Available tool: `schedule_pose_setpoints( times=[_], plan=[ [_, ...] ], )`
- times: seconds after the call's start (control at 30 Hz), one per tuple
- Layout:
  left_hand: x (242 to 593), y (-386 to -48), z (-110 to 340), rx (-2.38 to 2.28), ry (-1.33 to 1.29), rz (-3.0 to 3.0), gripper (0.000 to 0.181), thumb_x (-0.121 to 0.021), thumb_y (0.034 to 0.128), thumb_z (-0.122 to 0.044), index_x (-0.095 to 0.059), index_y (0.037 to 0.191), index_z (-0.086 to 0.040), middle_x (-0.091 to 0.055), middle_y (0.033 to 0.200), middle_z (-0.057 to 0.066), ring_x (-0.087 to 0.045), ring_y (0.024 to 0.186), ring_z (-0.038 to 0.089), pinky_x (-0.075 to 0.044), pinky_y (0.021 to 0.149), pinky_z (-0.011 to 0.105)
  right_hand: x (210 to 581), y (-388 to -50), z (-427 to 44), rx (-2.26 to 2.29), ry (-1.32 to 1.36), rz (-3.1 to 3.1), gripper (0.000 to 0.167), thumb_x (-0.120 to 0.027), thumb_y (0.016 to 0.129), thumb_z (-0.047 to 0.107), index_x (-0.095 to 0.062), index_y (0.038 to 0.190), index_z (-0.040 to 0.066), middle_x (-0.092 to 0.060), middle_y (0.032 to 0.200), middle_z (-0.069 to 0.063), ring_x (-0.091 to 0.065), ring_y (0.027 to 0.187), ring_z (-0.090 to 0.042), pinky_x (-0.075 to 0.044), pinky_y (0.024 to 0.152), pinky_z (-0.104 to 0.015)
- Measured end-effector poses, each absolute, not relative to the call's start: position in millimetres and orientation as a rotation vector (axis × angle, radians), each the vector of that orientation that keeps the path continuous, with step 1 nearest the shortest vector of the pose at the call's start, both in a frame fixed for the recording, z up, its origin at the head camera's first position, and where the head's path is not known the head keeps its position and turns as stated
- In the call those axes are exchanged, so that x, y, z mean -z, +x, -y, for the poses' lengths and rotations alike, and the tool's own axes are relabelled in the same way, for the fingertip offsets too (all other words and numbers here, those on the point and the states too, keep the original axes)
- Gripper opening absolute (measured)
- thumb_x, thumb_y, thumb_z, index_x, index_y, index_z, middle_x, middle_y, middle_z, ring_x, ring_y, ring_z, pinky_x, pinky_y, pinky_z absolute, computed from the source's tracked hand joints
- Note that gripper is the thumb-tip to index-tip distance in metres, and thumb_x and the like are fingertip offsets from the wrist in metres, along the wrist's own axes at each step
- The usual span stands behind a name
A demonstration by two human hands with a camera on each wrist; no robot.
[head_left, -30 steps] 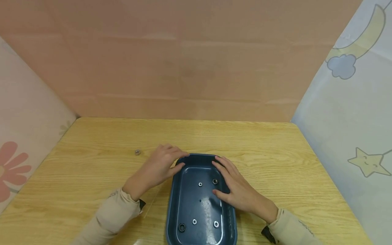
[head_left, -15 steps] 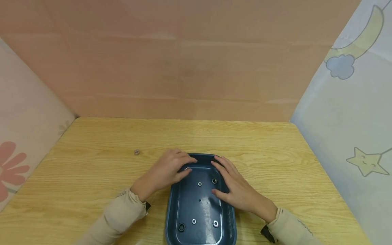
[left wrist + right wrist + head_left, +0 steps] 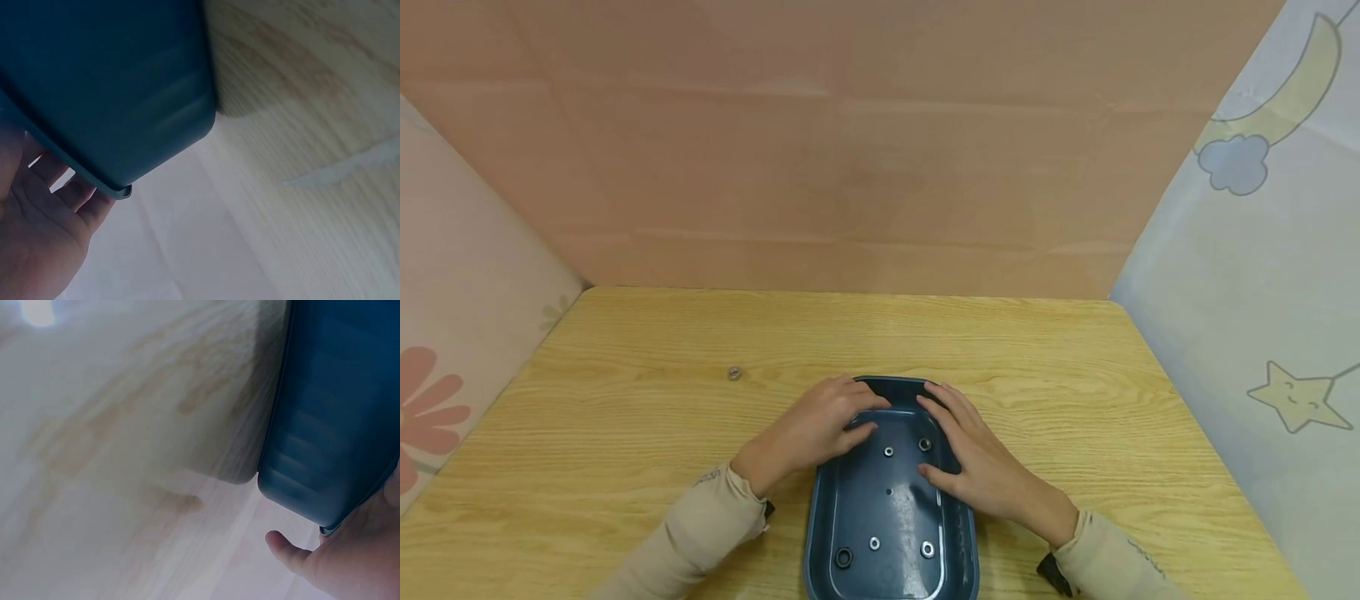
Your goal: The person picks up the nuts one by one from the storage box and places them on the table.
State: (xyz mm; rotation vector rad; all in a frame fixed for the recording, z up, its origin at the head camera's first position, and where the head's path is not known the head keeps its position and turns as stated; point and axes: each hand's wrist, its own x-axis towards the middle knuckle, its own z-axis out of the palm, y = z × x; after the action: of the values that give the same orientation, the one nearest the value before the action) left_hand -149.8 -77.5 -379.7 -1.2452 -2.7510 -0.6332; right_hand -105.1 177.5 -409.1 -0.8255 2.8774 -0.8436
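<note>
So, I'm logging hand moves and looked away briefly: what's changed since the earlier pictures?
The left hand has shifted rightward and slightly nearer, reaching further over the far-left corner of the tray. No grasp or release shows. The right hand stays over the tray's right side; the rings inside and the metal piece on the table look unmoved.

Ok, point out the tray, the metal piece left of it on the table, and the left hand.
Tray (image 3: 857, 504): head view, bare floor.
Metal piece (image 3: 734, 373): head view, middle of its top.
Left hand (image 3: 820, 423): head view, back of the hand.
</note>
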Motion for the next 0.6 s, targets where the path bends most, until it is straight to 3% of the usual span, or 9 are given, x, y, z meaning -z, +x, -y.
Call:
schedule_pose_setpoints(
  times=[0.33, 0.6],
  plan=[
    [384.2, -149.4, 71.3, 0.595, -1.254, 2.760, 0.028, -0.074, 0.0894, -0.020, -0.073, 0.116, -0.012, -0.073, 0.107, -0.001, -0.063, 0.096, 0.015, -0.053, 0.088, 0.038, 409.6, -105.2, -177.8, 0.844, -0.827, -2.877, 0.082, -0.071, 0.089, 0.031, -0.028, 0.156, 0.014, -0.017, 0.165, -0.005, -0.015, 0.152, -0.036, -0.028, 0.114, -0.066],
    [392.9, -147.4, 65.6, 0.556, -1.274, 2.762, 0.027, -0.074, 0.0897, -0.022, -0.074, 0.116, -0.014, -0.073, 0.107, -0.003, -0.062, 0.095, 0.013, -0.053, 0.084, 0.032, 409.9, -105.3, -177.7, 0.849, -0.821, -2.871, 0.081, -0.071, 0.089, 0.031, -0.029, 0.156, 0.013, -0.018, 0.165, -0.004, -0.016, 0.152, -0.037, -0.029, 0.114, -0.065]
  ],
)
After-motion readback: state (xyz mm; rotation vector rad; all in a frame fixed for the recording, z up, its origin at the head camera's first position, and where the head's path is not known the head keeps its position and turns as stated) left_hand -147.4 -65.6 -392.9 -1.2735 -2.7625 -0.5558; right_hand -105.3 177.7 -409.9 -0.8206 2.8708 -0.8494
